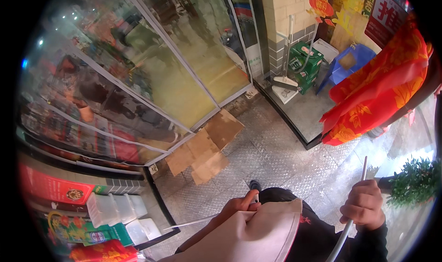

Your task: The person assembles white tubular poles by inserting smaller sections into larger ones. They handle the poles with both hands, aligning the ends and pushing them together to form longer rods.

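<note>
1. Your right hand (363,207) is clenched around a white pole (357,202) at the lower right. The pole runs up past your fist toward the red cloth with gold leaf patterns (377,89).
2. That cloth hangs in loose folds above your right hand, over the paved floor (271,158). You cannot see exactly where it meets the pole.
3. Your left hand (239,206) is closed in a pinch on a thin white rod (191,222) that points out to your left. It also rests against a flat beige piece with a red edge (258,236) in front of your body.
4. As far as this shows, the cloth is up and partly spread, and both hands are occupied. Neither the pole nor the rod is set down or fixed to anything.
5. Containers: the green crates (306,64) stand by the brick wall, and what they hold cannot be made out.
6. The white plastic boxes (115,209) at the lower left are stacked, their contents hidden.
7. A blue chair (347,61) beside the crates carries a brown piece of card. Flattened cardboard (205,151) lies on the floor by the glass doors (152,73).
</note>
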A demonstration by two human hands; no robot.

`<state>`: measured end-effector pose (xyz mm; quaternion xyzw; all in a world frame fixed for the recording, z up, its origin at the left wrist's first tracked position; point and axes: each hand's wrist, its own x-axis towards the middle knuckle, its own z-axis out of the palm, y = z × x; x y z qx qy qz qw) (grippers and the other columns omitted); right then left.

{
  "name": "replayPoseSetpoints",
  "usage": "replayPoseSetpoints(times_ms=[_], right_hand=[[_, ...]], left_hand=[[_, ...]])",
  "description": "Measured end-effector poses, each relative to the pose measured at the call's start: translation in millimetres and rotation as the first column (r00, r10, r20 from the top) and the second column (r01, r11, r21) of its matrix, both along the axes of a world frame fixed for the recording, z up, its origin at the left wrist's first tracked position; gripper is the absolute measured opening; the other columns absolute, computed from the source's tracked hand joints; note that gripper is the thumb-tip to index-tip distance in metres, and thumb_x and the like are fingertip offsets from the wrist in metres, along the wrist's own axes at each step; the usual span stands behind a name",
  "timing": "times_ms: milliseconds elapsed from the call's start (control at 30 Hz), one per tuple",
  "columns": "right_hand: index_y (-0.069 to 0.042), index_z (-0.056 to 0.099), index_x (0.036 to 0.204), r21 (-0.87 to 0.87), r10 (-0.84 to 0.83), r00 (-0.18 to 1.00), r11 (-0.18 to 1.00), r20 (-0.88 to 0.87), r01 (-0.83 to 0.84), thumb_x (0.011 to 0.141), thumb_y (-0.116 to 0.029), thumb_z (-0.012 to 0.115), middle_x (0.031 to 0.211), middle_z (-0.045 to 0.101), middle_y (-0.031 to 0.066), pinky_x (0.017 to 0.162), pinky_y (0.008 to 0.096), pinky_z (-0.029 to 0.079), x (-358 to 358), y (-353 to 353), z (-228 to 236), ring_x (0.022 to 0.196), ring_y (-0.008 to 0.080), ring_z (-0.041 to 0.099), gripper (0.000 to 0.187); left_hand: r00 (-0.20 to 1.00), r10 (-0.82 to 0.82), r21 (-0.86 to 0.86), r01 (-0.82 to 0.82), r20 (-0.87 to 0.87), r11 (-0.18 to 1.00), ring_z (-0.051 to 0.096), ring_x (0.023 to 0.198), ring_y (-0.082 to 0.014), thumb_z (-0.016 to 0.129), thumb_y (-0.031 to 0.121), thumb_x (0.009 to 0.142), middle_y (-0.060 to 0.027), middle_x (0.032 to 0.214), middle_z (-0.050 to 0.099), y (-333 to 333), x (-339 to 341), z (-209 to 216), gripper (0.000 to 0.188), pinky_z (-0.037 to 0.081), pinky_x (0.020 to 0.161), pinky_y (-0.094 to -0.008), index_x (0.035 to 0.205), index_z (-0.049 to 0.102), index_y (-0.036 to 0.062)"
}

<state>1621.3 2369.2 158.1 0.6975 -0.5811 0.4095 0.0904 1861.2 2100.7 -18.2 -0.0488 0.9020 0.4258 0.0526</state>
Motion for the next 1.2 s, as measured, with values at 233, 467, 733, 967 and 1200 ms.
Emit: replayPoseSetpoints(times_ms=[233, 467, 733, 967, 1200], right_hand=[[-0.005, 0.062, 0.091, 0.028, -0.002, 1.0, 1.0, 0.027, 0.001, 0.079, -0.025, 0.079, 0.064, 0.051, -0.0009, 0.038, 0.0229, 0.037, 2.7, 2.7, 0.8, 0.044, 0.0104, 0.05, 0.029], [-0.004, 0.064, 0.089, 0.019, 0.004, 0.999, 1.0, 0.039, -0.005, 0.078, -0.021, 0.08, 0.065, 0.052, -0.0003, 0.038, 0.0231, 0.039, 4.3, 1.8, -1.8, 0.045, 0.0107, 0.052, 0.026], [-0.002, 0.066, 0.089, 0.059, -0.016, 0.999, 0.998, 0.047, 0.013, 0.076, -0.019, 0.08, 0.065, 0.052, -0.0004, 0.04, 0.0232, 0.043, 13.3, 8.4, -3.3, 0.047, 0.0109, 0.054, 0.026], [-0.006, 0.064, 0.093, -0.005, -0.07, 0.995, 0.998, -0.065, 0.069, 0.082, -0.027, 0.077, 0.067, 0.053, -0.0021, 0.041, 0.0242, 0.036, 7.0, 7.1, -2.7, 0.046, 0.011, 0.047, 0.027], [-0.009, 0.064, 0.093, 0.009, -0.051, 0.999, 0.999, -0.013, 0.051, 0.083, -0.029, 0.076, 0.068, 0.053, -0.0019, 0.04, 0.0237, 0.035, 13.1, 9.4, -10.7, 0.046, 0.0106, 0.049, 0.025]], left_hand=[[0.997, 0.032, 0.087, -0.038, 0.067, 0.996, 0.062, 0.058, -0.0389, 0.057, 0.036, 0.096, -0.0194, 0.061, 0.058, 0.8, -0.9, 4.3, 0.04, 0.044, 0.049, -0.0455, 0.123, 0.046, 0.0081], [0.999, 0.036, 0.012, -0.036, -0.005, 0.999, 0.061, 0.053, -0.0373, 0.059, 0.036, 0.095, -0.0182, 0.057, 0.055, 1.8, 0.7, 0.3, 0.04, 0.043, 0.046, -0.0452, 0.122, 0.047, 0.0085], [0.998, 0.046, 0.015, -0.045, -0.046, 0.999, 0.059, 0.05, -0.0353, 0.062, 0.035, 0.093, -0.0151, 0.054, 0.053, 3.2, 4.7, -7.3, 0.039, 0.042, 0.045, -0.0443, 0.12, 0.049, 0.0088], [0.945, 0.057, 0.123, -0.101, 0.321, 0.987, 0.071, 0.079, -0.0281, 0.062, 0.028, 0.094, -0.0149, 0.088, 0.069, 3.6, -0.7, 21.0, 0.038, 0.054, 0.068, -0.0373, 0.126, 0.048, 0.0121], [0.999, 0.032, 0.119, -0.036, 0.035, 0.992, 0.065, 0.064, -0.0389, 0.061, 0.032, 0.094, -0.0199, 0.068, 0.06, 1.8, 2.6, 8.1, 0.038, 0.049, 0.054, -0.0455, 0.118, 0.046, 0.0073]])
